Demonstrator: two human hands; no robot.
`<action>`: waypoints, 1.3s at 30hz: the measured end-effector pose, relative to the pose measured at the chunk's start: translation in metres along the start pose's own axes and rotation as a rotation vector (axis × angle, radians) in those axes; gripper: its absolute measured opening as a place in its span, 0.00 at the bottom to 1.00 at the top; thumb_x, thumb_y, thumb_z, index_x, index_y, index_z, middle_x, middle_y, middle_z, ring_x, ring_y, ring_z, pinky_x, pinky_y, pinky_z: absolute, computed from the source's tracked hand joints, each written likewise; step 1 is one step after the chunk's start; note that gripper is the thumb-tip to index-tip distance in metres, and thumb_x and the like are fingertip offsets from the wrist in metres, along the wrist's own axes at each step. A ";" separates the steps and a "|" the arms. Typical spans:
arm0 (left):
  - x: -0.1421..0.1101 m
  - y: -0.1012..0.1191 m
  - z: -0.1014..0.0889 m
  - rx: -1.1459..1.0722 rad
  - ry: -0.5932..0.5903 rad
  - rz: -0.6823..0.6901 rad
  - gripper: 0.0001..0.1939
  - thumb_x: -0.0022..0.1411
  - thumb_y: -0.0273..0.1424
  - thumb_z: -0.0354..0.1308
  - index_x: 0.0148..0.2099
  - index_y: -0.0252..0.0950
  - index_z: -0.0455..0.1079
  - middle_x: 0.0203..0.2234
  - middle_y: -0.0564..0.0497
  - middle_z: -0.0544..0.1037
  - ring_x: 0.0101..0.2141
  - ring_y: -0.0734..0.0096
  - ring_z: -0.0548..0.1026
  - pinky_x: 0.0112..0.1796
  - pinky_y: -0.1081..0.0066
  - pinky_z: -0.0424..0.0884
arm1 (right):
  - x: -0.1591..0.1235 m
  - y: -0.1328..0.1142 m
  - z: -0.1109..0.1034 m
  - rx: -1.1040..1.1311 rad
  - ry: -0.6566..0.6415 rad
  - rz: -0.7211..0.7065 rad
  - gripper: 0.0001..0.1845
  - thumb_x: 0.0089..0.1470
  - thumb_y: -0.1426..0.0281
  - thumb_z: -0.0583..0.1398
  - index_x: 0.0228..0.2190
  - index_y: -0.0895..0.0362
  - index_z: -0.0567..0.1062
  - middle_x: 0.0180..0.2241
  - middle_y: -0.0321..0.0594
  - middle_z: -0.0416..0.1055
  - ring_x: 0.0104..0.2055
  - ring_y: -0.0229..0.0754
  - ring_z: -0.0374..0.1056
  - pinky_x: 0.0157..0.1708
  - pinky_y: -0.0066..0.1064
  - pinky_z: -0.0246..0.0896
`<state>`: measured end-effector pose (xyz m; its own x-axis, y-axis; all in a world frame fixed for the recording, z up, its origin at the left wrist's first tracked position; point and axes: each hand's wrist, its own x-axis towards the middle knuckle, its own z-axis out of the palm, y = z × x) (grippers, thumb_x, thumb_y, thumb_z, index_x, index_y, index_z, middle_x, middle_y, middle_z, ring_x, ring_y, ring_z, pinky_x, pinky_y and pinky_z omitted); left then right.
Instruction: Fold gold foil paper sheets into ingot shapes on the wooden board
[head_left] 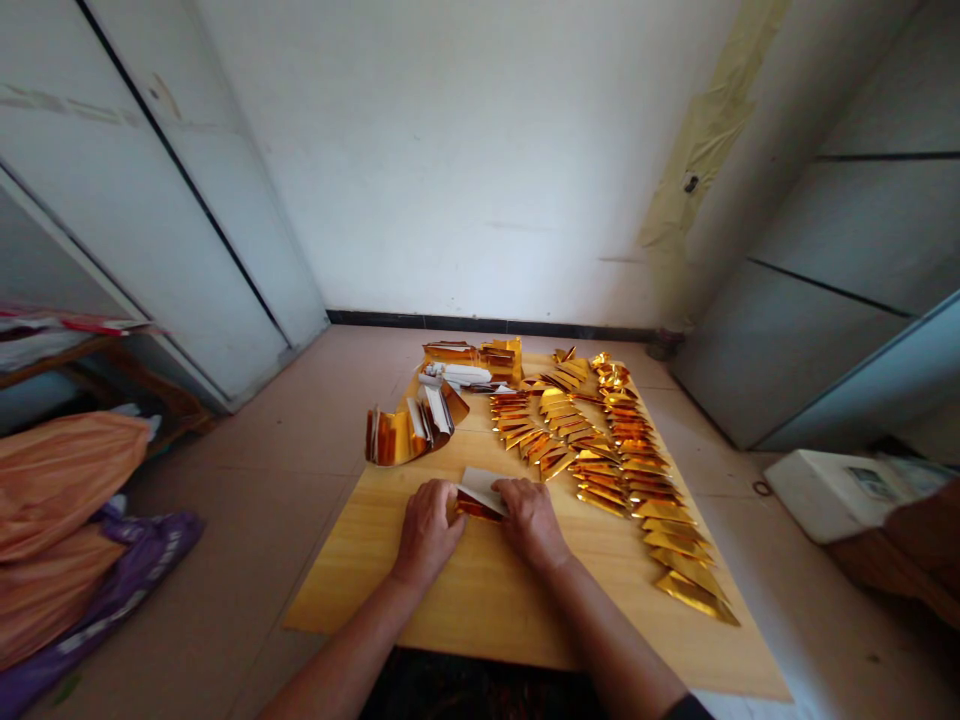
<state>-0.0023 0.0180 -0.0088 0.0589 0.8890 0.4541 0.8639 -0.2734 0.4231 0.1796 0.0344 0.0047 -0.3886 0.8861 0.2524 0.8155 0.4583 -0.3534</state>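
Between my two hands is a sheet of gold foil paper [482, 492], partly folded, its pale back facing up and a shiny gold strip showing along the near side. My left hand [430, 530] grips its left end with curled fingers. At the right end, my right hand [531, 518] pinches the paper near its upper edge. Both hands rest low over the wooden board [450, 625]. Beyond my left hand stand curved stacks of gold foil sheets [397, 436]. To the right, folded gold paper pieces [592, 440] lie in overlapping rows.
A white wall [480, 170] rises behind the board. Pale cabinets [172, 200] stand at the left, and a grey cabinet [840, 260] at the right. Orange and purple bags [82, 540] lie on the left. A white box [832, 495] sits on the right-hand floor.
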 end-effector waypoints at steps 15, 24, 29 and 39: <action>-0.006 0.000 -0.011 0.028 -0.118 0.336 0.17 0.53 0.17 0.49 0.41 0.38 0.72 0.40 0.48 0.76 0.43 0.62 0.68 0.44 0.59 0.63 | -0.016 -0.008 -0.009 -0.190 -0.061 -0.206 0.05 0.55 0.75 0.54 0.33 0.55 0.69 0.32 0.39 0.69 0.37 0.42 0.59 0.42 0.36 0.45; -0.012 0.002 -0.019 0.050 -0.204 0.342 0.13 0.50 0.18 0.50 0.36 0.37 0.70 0.46 0.47 0.74 0.46 0.61 0.68 0.46 0.58 0.62 | -0.029 -0.006 -0.015 -0.132 -0.118 -0.187 0.09 0.50 0.65 0.58 0.34 0.56 0.69 0.36 0.40 0.67 0.42 0.44 0.57 0.49 0.40 0.44; -0.012 0.000 -0.020 0.029 -0.235 0.362 0.15 0.50 0.18 0.50 0.38 0.37 0.70 0.44 0.48 0.75 0.44 0.62 0.69 0.46 0.60 0.62 | -0.032 -0.007 -0.015 -0.114 -0.111 -0.188 0.13 0.51 0.60 0.59 0.35 0.56 0.70 0.38 0.41 0.67 0.43 0.45 0.57 0.46 0.38 0.47; -0.015 0.019 -0.029 0.069 -0.309 0.328 0.19 0.54 0.31 0.57 0.50 0.42 0.68 0.46 0.46 0.71 0.46 0.58 0.66 0.45 0.57 0.59 | -0.011 -0.004 -0.018 -0.157 -0.076 0.020 0.07 0.57 0.71 0.56 0.39 0.55 0.70 0.45 0.43 0.68 0.45 0.44 0.59 0.41 0.33 0.52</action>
<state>-0.0013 -0.0113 0.0146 0.4728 0.8301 0.2955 0.8052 -0.5432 0.2378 0.1879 0.0217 0.0198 -0.3982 0.9002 0.1760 0.8781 0.4296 -0.2106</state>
